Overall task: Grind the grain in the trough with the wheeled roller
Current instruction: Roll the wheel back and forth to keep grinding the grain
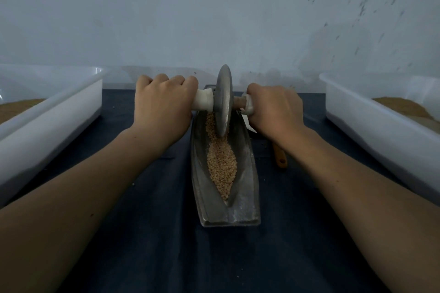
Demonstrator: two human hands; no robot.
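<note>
The trough (246,197) lies lengthwise on a dark cloth (166,250), one end near the person and the other toward the wall (214,7). Grain (221,164) fills its narrow central groove in a pale tan strip. The roller (223,102) stands upright at the far half of the trough, its grey metal wheel set edge-down in the groove and touching the grain.

The left hand (162,104) is clenched over the white handle (202,101) on the wheel's left side, knuckles up. The right hand (273,109) is curled around the handle on the wheel's right side, where a short brown length of axle shows between wheel and hand. Both forearms reach forward, one on each side of the trough.

A white tub (47,112) sits to the left and another tub (381,123) to the right, each holding brownish material. A wooden handle (281,159) lies on the cloth just right of the trough, partly hidden under the right forearm.
</note>
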